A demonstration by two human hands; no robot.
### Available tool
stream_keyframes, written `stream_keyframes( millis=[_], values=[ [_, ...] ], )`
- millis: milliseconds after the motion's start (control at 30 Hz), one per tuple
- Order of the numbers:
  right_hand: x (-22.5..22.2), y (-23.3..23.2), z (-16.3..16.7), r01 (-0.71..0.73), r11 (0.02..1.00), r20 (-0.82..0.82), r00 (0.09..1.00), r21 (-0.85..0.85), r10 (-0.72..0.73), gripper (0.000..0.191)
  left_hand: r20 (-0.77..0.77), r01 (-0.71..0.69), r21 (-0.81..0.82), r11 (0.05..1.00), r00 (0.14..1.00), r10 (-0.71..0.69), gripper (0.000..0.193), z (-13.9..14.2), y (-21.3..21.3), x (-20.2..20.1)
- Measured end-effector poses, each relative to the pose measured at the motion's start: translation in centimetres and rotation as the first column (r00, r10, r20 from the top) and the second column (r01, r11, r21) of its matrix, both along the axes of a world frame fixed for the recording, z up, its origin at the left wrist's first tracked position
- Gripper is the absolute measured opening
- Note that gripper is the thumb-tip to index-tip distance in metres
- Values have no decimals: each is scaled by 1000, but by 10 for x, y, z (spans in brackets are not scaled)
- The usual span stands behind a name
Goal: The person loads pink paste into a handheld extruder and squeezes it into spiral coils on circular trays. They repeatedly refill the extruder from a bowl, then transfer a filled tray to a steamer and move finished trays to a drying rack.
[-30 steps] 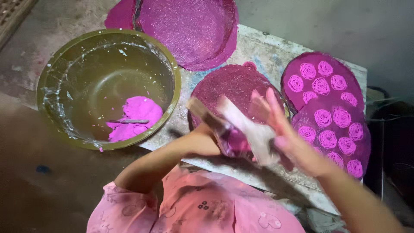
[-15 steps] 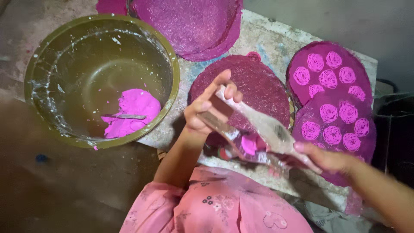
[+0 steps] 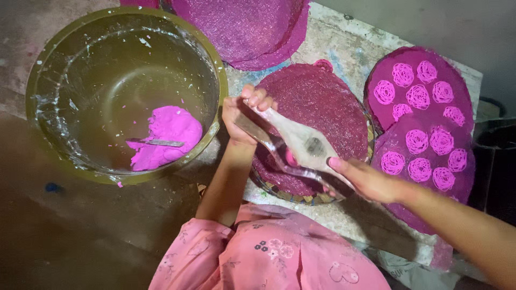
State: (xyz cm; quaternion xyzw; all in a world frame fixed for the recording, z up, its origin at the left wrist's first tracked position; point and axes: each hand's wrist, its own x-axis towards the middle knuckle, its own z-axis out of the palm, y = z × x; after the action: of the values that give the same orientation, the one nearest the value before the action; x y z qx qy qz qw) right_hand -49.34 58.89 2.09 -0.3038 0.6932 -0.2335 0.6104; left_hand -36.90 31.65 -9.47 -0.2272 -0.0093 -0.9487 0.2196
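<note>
While both hands grip it, the wooden press (image 3: 301, 142) hovers over a magenta mat (image 3: 322, 102).

To your left you see a big olive bowl (image 3: 37, 75) with a lump of pink dough (image 3: 166, 134) and a spoon (image 3: 155, 142) lying on it. At right, two round mats (image 3: 376, 107) carry pink noodle coils (image 3: 403, 74); an empty mat (image 3: 242, 27) sits above on the stone slab (image 3: 344, 37).
</note>
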Motion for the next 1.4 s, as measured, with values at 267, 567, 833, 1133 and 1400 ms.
stream_keyframes(
  millis=[267, 567, 833, 1133, 1400],
  values=[
    [-15, 5, 8, 75, 992, -204, 978, 101, -53, 87, -13, -1, 38, 999, 1000, 1, 20, 6, 8, -27],
    [-10, 3, 9, 106, 983, -97, 991, 152, -92, 82, 0, -25, 20, 999, 1000, 25, 17, 2, 9, -19],
    [-28, 2, -4, 28, 993, -198, 979, -114, -51, 73, 320, 43, -75, 996, 947, -16, 43, 23, -6, -26],
    [-27, 13, -18, 25, 974, -200, 977, -224, -71, 63, 848, 584, -498, 641, 482, 220, 66, -43, 17, 10],
    [-42, 26, -46, 131, 939, -211, 956, -318, -205, 64, 499, 675, -734, 74, 463, 733, 67, -1, 40, 78]
  ],
)
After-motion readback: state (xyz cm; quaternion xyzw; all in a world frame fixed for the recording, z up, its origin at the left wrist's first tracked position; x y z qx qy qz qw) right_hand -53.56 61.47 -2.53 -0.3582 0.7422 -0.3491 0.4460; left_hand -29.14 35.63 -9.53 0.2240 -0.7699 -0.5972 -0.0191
